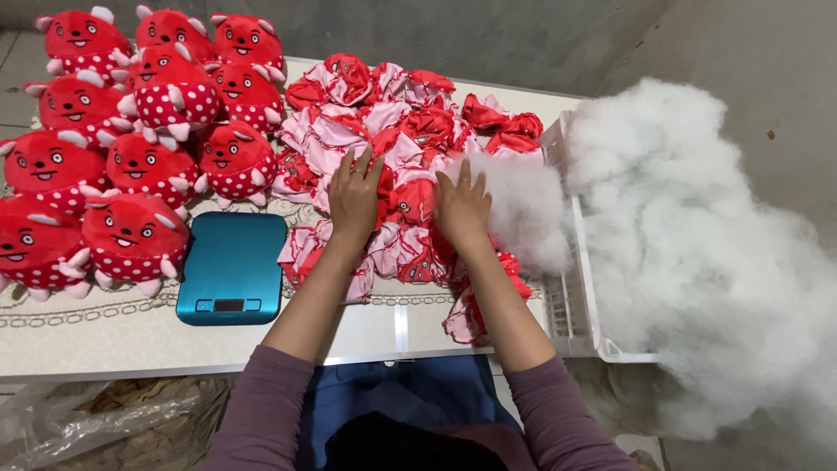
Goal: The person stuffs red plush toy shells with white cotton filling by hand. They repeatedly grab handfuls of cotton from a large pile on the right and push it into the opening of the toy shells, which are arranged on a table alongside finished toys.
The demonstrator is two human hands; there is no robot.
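Head view: my left hand [353, 196] and right hand [462, 205] both flat, fingers spread, palms down on heap of unstuffed toy skins [392, 148] at table [105, 336] centre. Nothing pinched. Skins look limp, light, soft plush (likely slide over each other); best grabbed by bunching one fold at near edge, directly under my fingertips. Teal scale [231, 266] just left of heap. Stuffed red toys [131, 131] farther left. White fibre filling [680, 235] in white crate [580, 296] at right.
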